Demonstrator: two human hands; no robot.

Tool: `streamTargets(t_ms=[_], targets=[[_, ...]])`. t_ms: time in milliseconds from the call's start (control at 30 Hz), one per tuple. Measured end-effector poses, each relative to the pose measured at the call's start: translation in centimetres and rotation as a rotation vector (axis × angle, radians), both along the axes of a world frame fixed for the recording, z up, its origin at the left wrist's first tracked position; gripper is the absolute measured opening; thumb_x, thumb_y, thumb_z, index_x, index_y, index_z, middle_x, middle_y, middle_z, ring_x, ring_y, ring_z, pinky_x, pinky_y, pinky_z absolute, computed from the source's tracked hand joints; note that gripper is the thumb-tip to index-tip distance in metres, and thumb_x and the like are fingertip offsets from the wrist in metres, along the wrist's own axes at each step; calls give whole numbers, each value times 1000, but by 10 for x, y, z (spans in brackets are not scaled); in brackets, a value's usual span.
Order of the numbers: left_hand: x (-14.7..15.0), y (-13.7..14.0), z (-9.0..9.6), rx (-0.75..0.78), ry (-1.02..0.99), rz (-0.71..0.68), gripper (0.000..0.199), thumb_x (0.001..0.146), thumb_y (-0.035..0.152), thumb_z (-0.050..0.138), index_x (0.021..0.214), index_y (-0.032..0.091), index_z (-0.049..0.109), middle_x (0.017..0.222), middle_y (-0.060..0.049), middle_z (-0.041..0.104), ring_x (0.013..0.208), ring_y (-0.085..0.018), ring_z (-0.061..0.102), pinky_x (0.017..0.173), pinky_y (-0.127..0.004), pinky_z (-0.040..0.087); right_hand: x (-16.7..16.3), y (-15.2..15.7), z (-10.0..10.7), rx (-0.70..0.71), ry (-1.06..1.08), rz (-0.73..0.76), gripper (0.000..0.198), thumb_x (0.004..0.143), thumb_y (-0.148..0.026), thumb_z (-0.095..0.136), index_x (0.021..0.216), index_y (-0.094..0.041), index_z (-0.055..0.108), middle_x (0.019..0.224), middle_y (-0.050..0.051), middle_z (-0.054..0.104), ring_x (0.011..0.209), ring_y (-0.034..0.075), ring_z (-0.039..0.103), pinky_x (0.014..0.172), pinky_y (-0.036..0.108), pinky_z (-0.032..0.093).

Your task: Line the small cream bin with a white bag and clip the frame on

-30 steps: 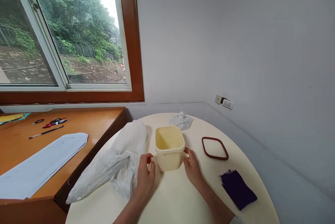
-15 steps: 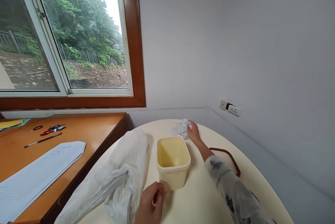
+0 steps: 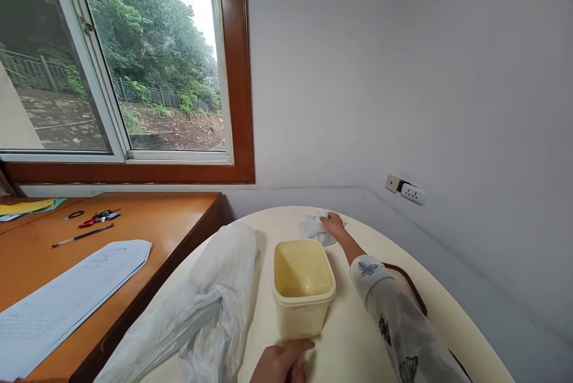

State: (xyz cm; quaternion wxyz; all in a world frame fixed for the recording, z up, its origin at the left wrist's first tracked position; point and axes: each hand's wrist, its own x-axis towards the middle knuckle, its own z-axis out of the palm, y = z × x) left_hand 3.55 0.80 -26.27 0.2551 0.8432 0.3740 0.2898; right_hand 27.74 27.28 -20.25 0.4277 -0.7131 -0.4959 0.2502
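Observation:
A crumpled white plastic bag [image 3: 317, 229] lies at the far side of the round cream table. My right hand [image 3: 333, 225] reaches out to it, fingers closed on its right part; the fingertips are partly hidden. In front of it stands a pale yellow plastic bin [image 3: 304, 317], upright, with nothing visible inside. Close to the bin's front base is my left hand [image 3: 282, 364], holding nothing, its fingers loosely bent and apart. A large white plastic bag [image 3: 219, 287], puffed up at its far end, lies left of the bin.
A brown, thin-rimmed frame [image 3: 414, 287] lies on the right, partly behind my right sleeve. On the left, a wooden desk [image 3: 179, 216] holds papers [image 3: 89, 293], a pen [image 3: 83, 235] and small tools [image 3: 101, 218]. A wall socket [image 3: 412, 193] is behind the table.
My left hand has moved right and down, to below the bin's front, and its fingers have loosened. My right hand stays at the crumpled bag. The view has shifted slightly.

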Motion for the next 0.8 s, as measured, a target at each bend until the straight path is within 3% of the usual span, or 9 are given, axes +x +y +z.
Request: streamTargets(t_ms=[167, 267, 367, 500, 667, 800], targets=[[4, -8, 31, -47, 71, 13, 41, 80, 22, 42, 118, 17, 55, 62, -2, 58, 51, -11, 50, 53, -19, 41, 8, -26, 16, 171, 154, -11, 30, 83, -33, 54, 106, -14, 55, 106, 6, 58, 90, 18, 57, 75, 35, 49], [11, -13, 41, -51, 66, 51, 40, 84, 25, 39, 120, 18, 54, 65, -3, 60, 57, -14, 53, 59, -22, 43, 15, -44, 34, 295, 251, -35, 28, 70, -31, 61, 92, -14, 61, 91, 4, 64, 79, 17, 59, 67, 27, 46], [22, -17, 40, -65, 29, 13, 41, 86, 27, 38, 125, 22, 48, 62, -1, 59, 54, -14, 51, 61, -23, 43, 21, -69, 51, 402, 341, -39, 31, 61, -31, 62, 88, -16, 60, 85, 3, 64, 72, 15, 58, 62, 25, 44], [32, -17, 31, -71, 42, 26, 43, 87, 29, 37, 129, 21, 43, 62, -1, 59, 56, -16, 53, 60, -24, 41, 24, -111, 66, 495, 430, -20, 31, 58, -34, 62, 85, -18, 57, 81, 1, 62, 69, 15, 56, 62, 25, 43], [31, -11, 24, -112, 26, 118, 47, 86, 30, 35, 130, 14, 41, 61, -2, 57, 58, -17, 52, 58, -24, 35, 22, -172, 67, 539, 484, 6, 28, 62, -36, 62, 84, -20, 55, 86, 0, 61, 75, 15, 55, 66, 24, 43], [29, -9, 24, -170, -69, 176, 49, 84, 30, 38, 129, 13, 41, 57, 1, 51, 54, -16, 47, 55, -23, 31, 13, -221, 60, 495, 507, 63, 26, 66, -36, 61, 85, -20, 54, 86, 1, 61, 75, 15, 56, 64, 25, 43]])
